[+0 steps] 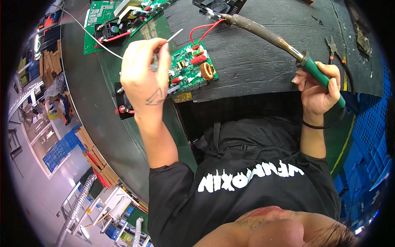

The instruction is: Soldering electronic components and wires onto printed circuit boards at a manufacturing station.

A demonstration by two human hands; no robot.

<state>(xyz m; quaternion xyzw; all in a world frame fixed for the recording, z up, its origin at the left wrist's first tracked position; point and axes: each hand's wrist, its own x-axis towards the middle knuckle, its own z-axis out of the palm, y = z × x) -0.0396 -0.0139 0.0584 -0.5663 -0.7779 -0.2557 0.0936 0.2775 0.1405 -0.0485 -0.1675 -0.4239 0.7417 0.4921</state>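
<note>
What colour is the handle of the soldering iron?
Green: the long soldering iron's plastic handle is green, held in the right hand. The head view shows it best.

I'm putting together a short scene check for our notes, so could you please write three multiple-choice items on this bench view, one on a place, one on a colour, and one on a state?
1. Where does the soldering iron tip point?
A. At a black part at the top of the bench
B. At the blue crates
C. At the pliers

2. What colour is the soldering iron's handle?
A. Yellow
B. Green
C. White

3. How is the solder wire held?
A. Lying loose on the bench
B. Clamped in a vise
C. Pinched in the left hand above the green circuit board

Answers: 1 A, the tip meets the black part by the red wires. 2 B, the grip in the right hand is green. 3 C, the wire end sticks out past the fingers.
</note>
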